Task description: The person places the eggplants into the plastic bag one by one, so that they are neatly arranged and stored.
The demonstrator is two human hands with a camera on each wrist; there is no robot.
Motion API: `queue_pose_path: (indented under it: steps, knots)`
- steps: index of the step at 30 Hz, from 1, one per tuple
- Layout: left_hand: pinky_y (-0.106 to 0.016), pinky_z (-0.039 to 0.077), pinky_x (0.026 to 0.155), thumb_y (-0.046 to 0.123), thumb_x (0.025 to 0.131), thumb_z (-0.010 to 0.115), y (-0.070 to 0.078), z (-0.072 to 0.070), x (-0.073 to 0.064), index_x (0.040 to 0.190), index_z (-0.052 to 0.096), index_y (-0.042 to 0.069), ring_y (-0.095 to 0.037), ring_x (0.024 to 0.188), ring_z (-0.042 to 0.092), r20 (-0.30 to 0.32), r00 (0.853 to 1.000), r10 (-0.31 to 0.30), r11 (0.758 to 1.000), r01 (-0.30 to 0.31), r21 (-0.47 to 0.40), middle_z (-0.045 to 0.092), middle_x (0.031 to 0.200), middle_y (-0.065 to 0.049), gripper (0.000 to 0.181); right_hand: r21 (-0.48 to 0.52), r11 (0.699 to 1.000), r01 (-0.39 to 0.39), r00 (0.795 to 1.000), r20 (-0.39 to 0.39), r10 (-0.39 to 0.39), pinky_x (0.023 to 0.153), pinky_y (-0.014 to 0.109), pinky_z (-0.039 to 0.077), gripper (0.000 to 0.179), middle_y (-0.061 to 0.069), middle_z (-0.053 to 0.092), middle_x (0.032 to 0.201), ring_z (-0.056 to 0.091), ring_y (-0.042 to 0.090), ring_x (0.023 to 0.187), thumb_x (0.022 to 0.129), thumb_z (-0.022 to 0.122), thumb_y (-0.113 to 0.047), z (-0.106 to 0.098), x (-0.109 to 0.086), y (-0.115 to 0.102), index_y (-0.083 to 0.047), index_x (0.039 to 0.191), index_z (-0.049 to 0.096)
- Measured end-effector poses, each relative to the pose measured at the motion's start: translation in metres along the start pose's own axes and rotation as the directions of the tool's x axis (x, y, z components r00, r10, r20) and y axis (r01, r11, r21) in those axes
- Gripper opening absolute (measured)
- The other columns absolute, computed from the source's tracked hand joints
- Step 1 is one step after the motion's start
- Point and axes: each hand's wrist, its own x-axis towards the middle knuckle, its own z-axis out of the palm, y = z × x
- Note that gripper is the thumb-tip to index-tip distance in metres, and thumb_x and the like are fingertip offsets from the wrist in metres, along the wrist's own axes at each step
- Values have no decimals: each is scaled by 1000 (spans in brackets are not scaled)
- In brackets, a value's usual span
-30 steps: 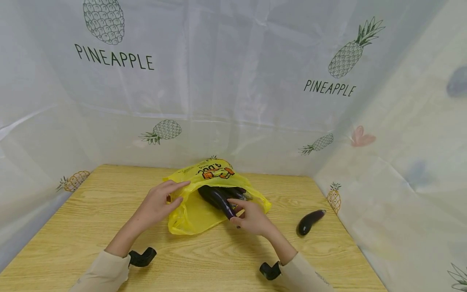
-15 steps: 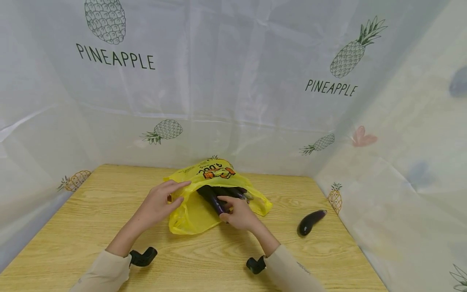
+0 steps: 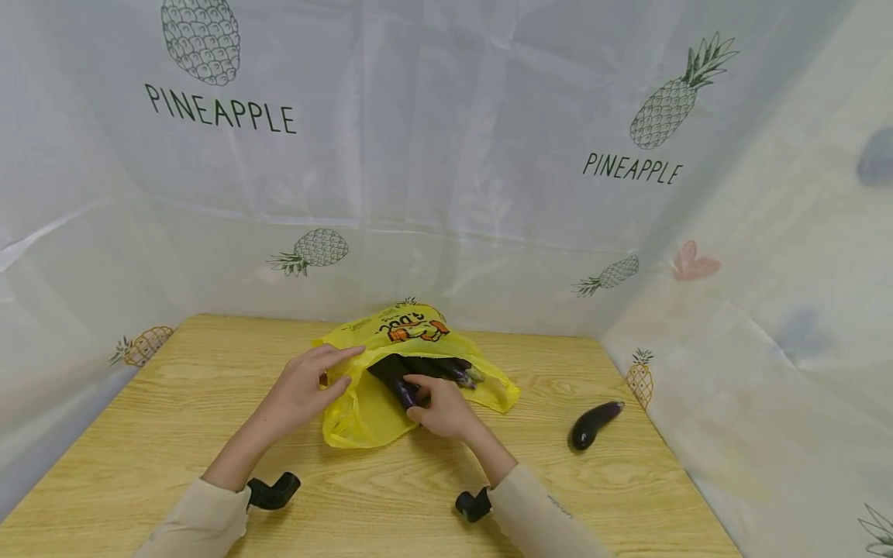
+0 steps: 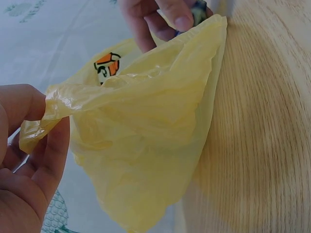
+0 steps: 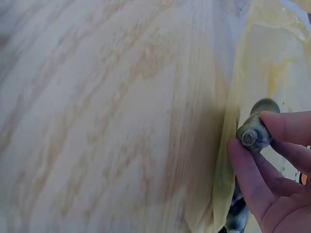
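A yellow plastic bag [image 3: 370, 418] lies on its side on the table with its mouth toward me. My left hand [image 3: 296, 391] holds the left edge of that mouth; in the left wrist view the film of the bag [image 4: 141, 121] passes between thumb and fingers. At the opening, my right hand [image 3: 446, 407] pinches a dark purple eggplant [image 3: 392, 381] near its stem end [image 5: 250, 137]. The far part of this eggplant is hidden inside the bag. Other eggplants [image 3: 456, 372] lie in the bag to its right, stem ends showing.
One more eggplant [image 3: 593, 425] lies on the wooden table [image 3: 377, 504], right of the bag. Behind the table and at both sides hangs a pale curtain [image 3: 446, 155] printed with pineapples. A black wrist mount [image 3: 274, 490] sits at the left cuff.
My right hand has moved left with the eggplant, which now reaches further into the bag. The left hand stays in place at the bag's edge.
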Motion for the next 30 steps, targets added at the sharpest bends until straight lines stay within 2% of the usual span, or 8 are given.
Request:
queue_pose_path:
  steps: [4,9,13,18,21,25,30]
  knots:
    - [-25,49,63,3,95,78,0,0,0,147,66,14,-7,72,49,0,1000,2,1000,-2,0,70,109,1,54,-9,1000,-7,1000,-8,7,57,25,46,56,17,73,120,58,8,59,98,73,-8,4,3,-2,-10,152,59]
    - [-25,49,62,2,95,78,0,-1,0,147,66,14,-7,71,48,0,1000,3,1000,-3,-1,69,107,1,55,-29,999,-19,1000,-13,19,51,24,40,55,17,74,121,47,8,49,98,74,-10,10,8,-2,-12,151,61]
    - [-25,48,62,2,95,78,0,-1,0,146,66,14,-7,71,48,-5,1000,9,1000,-9,1,69,106,2,54,-50,998,-26,1000,-15,26,50,23,39,52,17,74,122,46,8,47,98,74,-11,13,9,-2,-12,149,63]
    - [-25,49,62,1,94,78,0,0,0,146,67,13,-6,71,48,-7,1000,12,1000,-12,-3,70,107,1,54,-84,996,-21,999,-41,18,58,26,45,49,16,75,120,67,15,75,97,76,-10,15,9,-6,-10,145,67]
    - [-25,48,61,1,95,78,0,0,1,146,66,13,-6,70,47,-6,1000,11,1000,-11,-7,70,107,1,54,-112,994,-19,998,-62,12,65,29,49,48,14,76,116,70,22,93,96,77,-9,17,10,-7,-9,143,68]
    - [-25,48,61,1,95,78,0,0,1,146,66,13,-6,70,47,-6,1000,11,1000,-11,-13,70,107,1,54,-132,991,-36,996,-81,26,71,31,52,47,11,76,111,70,22,95,96,77,-10,20,11,-8,-9,142,69]
    - [-25,49,61,1,94,78,0,0,0,146,66,13,-6,70,48,-5,1000,9,1000,-9,-13,70,108,1,54,-145,988,-48,994,-107,33,71,31,55,42,8,76,104,70,19,90,97,77,-13,23,13,-8,-8,138,71]
